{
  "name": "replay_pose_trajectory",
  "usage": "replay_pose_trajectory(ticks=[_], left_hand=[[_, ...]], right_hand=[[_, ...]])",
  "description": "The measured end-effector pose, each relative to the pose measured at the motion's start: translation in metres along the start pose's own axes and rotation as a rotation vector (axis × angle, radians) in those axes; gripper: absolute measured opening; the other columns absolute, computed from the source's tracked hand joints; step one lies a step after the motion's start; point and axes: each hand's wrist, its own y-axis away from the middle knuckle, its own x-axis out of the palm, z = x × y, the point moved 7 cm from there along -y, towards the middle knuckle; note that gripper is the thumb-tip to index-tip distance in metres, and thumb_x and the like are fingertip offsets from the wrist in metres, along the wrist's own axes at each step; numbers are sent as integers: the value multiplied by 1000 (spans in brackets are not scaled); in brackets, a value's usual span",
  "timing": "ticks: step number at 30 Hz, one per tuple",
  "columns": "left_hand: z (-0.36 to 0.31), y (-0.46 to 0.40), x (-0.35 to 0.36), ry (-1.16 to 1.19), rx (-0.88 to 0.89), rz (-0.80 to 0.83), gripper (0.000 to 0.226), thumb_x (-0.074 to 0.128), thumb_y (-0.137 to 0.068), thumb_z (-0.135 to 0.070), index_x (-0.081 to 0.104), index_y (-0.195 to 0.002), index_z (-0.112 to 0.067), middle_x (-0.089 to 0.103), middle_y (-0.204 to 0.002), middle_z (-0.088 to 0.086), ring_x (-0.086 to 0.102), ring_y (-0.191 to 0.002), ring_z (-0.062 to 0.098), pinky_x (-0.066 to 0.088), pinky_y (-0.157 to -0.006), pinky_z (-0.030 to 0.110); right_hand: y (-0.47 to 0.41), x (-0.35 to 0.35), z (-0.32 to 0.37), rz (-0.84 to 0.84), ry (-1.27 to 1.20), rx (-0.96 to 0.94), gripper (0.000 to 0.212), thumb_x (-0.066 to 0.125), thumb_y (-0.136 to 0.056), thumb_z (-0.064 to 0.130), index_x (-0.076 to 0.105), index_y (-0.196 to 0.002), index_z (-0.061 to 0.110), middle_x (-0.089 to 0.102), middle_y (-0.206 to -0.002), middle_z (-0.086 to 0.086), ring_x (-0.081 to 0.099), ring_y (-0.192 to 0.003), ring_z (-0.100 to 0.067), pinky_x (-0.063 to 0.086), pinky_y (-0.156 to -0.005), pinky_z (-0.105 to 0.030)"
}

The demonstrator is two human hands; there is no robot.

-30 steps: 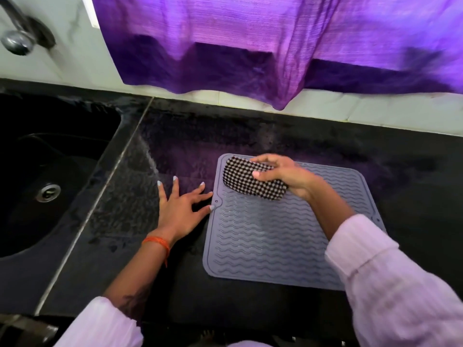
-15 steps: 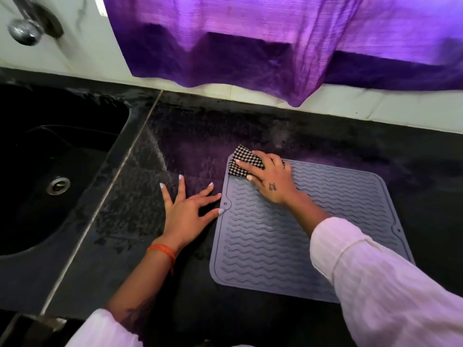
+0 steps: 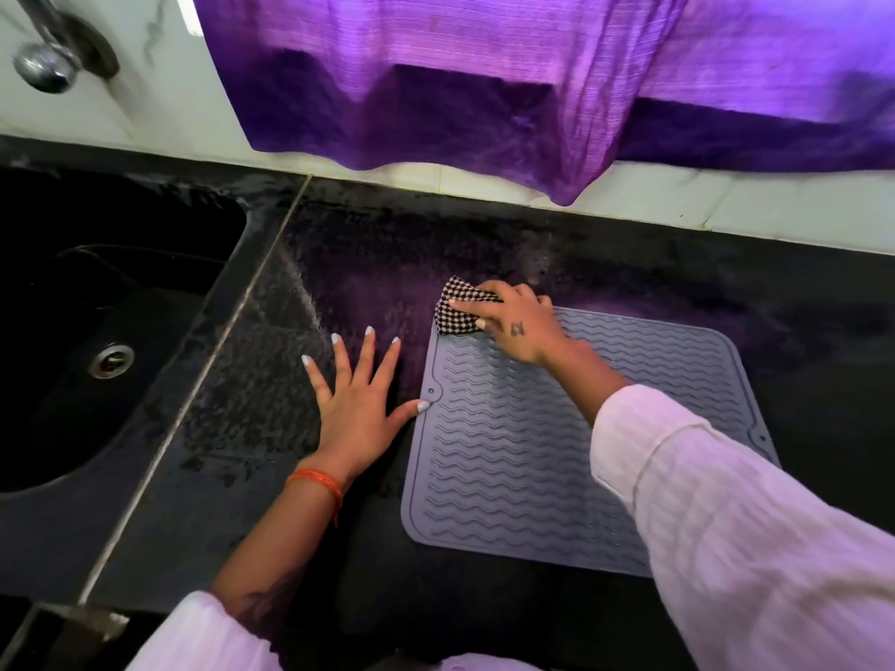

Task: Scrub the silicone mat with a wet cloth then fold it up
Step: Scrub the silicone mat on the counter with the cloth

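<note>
Since the earlier frame, the cloth (image 3: 457, 307) is shifted to the mat's far-left corner. Nearest, the left hand (image 3: 356, 404) is spread flat on the worktop (image 3: 484, 617). Beyond, the silicone mat (image 3: 532, 457) is being scrubbed, the cloth clamped under the right hand (image 3: 518, 326); folding is left.

The silicone mat (image 3: 557, 452) lies flat on the counter (image 3: 484, 244), right of the sink (image 3: 97, 331). The cloth (image 3: 455, 307) rests on the mat's far-left corner. The curtain (image 3: 484, 89) hangs behind the counter's rear edge.

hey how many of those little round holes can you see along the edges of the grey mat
2. One sits in the tab on the silicone mat's left edge by the left hand's thumb; one on the right edge beside the sleeve, which may hide others.
</note>
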Motion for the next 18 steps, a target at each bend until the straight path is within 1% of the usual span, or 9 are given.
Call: replay_pose_trajectory(ticks=[3, 5, 7, 8, 10, 13, 14, 16, 18], left_hand=[[0, 1, 3, 13, -14, 6, 82, 33, -84, -69, 1, -151, -32, -11, -159, 1, -25, -141, 34, -36, -95, 52], [0, 1, 5, 24, -16, 18, 81, 32, -84, -69, 2, -151, -32, -10, -159, 0, -25, -141, 34, -34, -96, 53], [1, 0, 6, 27, -20, 27, 82, 31, -84, -70, 2, -151, -33, -10, -160, 0, -26, -141, 34, -33, -97, 54], [2, 0, 6, 30, -21, 31, 82, 31, -84, -70, 2, -151, -33, -9, -160, 0, -26, -141, 34, -32, -98, 55], [1, 0, 5, 46, -24, 38, 81, 32, -84, -70, 4, -151, -33, -8, -160, 1, -25, -141, 34, -31, -98, 55], [1, 2, 7, 42, -43, 48, 79, 31, -86, -69, 4, -151, -32, -7, -160, 1, -25, -141, 34, -30, -99, 56], [0, 3, 8, 35, -45, 48, 78, 31, -86, -68, 5, -151, -32, -6, -160, 1, -24, -141, 34, -30, -99, 57], [1, 3, 8, 30, -42, 52, 77, 31, -88, -67, 5, -151, -31, -6, -160, 1, -24, -141, 35, -29, -99, 57], [1, 2, 8, 29, -40, 54, 77, 30, -87, -67, 5, -151, -31, -6, -160, 2, -24, -141, 35, -30, -98, 57]], right_hand=[[21, -3, 10, -125, -26, 25, 42, 39, -98, 31, 38, -127, 62, 40, -142, 4, 38, -120, -27, 27, -96, -48], [48, 14, 23, -167, 56, 10, 49, 39, -97, 27, 30, -132, 61, 30, -149, 4, 31, -124, -27, 25, -98, -48], [54, 20, 25, -149, 65, 1, 53, 40, -97, 23, 28, -133, 60, 23, -152, 6, 27, -126, -26, 24, -99, -46], [47, 16, 23, -112, 22, -1, 52, 40, -98, 22, 31, -132, 60, 24, -151, 7, 28, -126, -25, 24, -100, -45], [32, 3, 18, -1, -120, -18, 47, 44, -98, 20, 43, -129, 55, 33, -147, 7, 35, -126, -25, 29, -103, -41], [33, -7, 15, 3, -223, -53, 41, 47, -97, 21, 49, -128, 48, 49, -133, 1, 46, -119, -25, 40, -97, -41], [44, -2, 16, -2, -177, -48, 42, 46, -97, 25, 45, -129, 52, 46, -136, 1, 44, -120, -26, 38, -98, -42], [68, 15, 22, -31, -29, -21, 44, 42, -98, 34, 32, -132, 59, 29, -150, 5, 32, -127, -26, 26, -100, -45], [76, 20, 26, -50, 6, -18, 44, 39, -98, 36, 28, -134, 60, 19, -154, 8, 26, -130, -26, 21, -102, -46]])
